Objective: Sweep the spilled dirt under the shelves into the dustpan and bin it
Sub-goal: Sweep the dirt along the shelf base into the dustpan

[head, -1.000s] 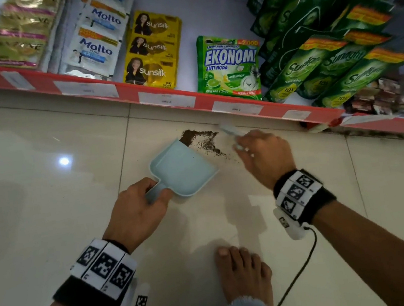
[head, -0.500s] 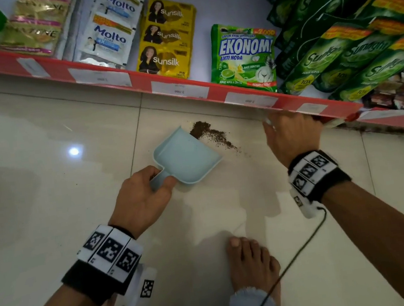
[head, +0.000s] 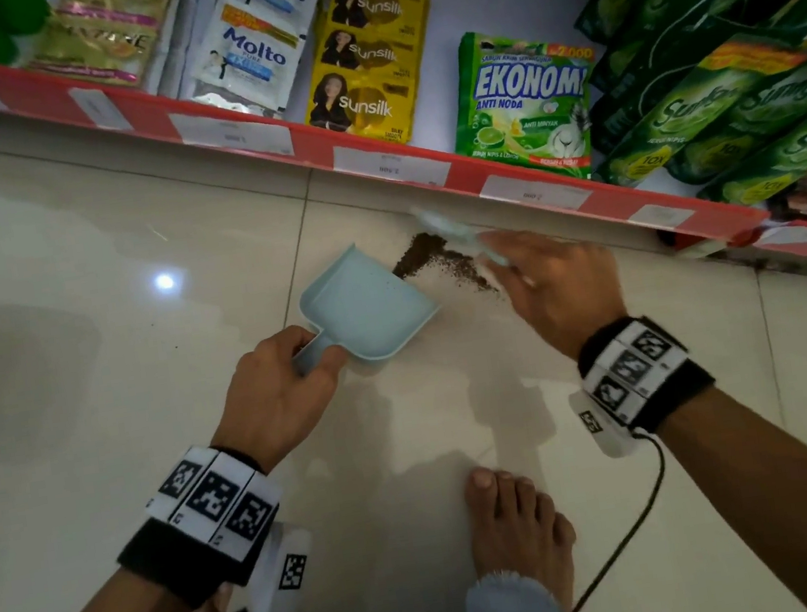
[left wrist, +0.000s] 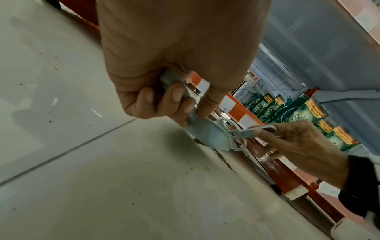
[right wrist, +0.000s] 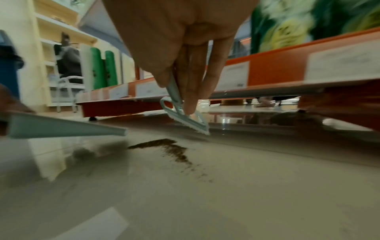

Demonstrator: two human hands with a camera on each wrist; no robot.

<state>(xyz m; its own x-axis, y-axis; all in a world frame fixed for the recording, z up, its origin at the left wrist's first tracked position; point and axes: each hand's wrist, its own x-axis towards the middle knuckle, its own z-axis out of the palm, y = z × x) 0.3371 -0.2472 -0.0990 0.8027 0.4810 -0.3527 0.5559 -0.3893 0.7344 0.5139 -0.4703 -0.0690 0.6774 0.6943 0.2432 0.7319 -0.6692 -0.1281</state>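
Observation:
A pale blue dustpan (head: 365, 306) lies on the tiled floor, its open edge facing a streak of brown dirt (head: 439, 264). My left hand (head: 275, 388) grips its short handle (left wrist: 174, 87). My right hand (head: 551, 285) pinches the handle of a small pale blue sweeper (right wrist: 186, 116). Its blade (head: 441, 222) hovers just beyond the dirt (right wrist: 166, 147), close to the shelf base. In the right wrist view the dustpan's lip (right wrist: 68, 127) sits left of the dirt. The pan looks almost empty.
A red-edged bottom shelf (head: 370, 160) with price labels runs diagonally behind the dirt, stocked with Molto, Sunsilk, Ekonomi and green Sunlight packs. My bare foot (head: 517, 523) stands behind the hands. Loose specks (left wrist: 49, 121) dot the tiles. A wrist cable (head: 631, 538) trails right.
My right hand went up to the shelf edge half a second ago and has come back down and left, with the sweeper blade now behind the dirt. The dustpan and left hand barely shifted.

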